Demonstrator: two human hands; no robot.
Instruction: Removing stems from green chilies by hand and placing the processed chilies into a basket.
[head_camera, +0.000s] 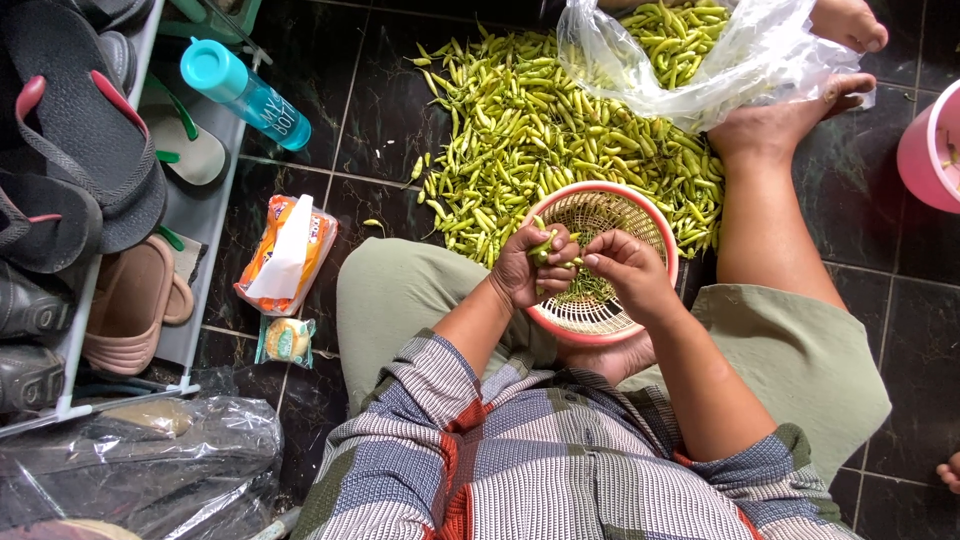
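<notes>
Chili (543, 247) pinched between both hands, over basket (640, 215).

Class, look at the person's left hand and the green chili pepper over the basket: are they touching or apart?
Touching. The head view shows the left hand closed around the green chili pepper, fingers wrapped on it, above the pink basket.

Both hands (585, 265) together, fingers pinched

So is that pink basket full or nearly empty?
Nearly empty: the pink basket shows mostly bare weave, with only a few green bits under the hands.
</notes>
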